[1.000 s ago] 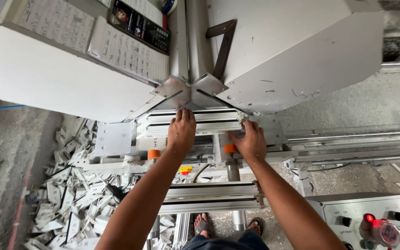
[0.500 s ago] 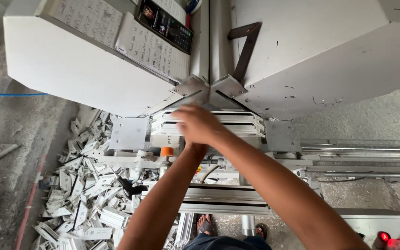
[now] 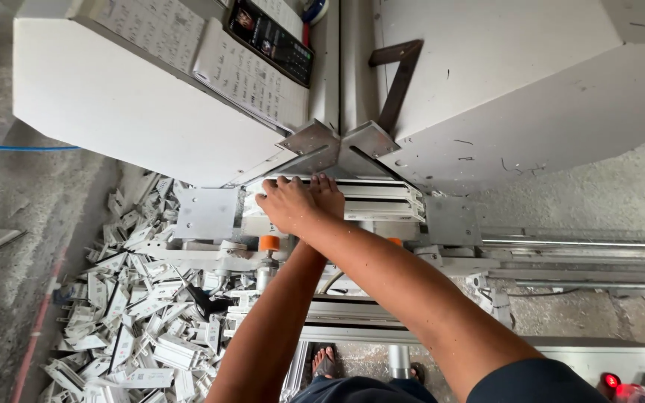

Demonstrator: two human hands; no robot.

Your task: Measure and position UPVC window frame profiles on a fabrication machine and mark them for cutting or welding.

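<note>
a: half a second on, the right hand [image 3: 293, 203] has crossed to the left end of the white profile [image 3: 371, 201], lying flat on it; the left hand is hidden beneath, grip unclear.
b: room?
a: tight under the saw housing [image 3: 516, 89]; offcuts [image 3: 128, 321] crowd the floor to the left.

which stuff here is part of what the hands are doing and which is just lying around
In use:
right hand
left hand, mostly hidden beneath it
white profile
machine housing

Lying about:
white offcuts on the floor
blue hose
red-lit control panel
</note>
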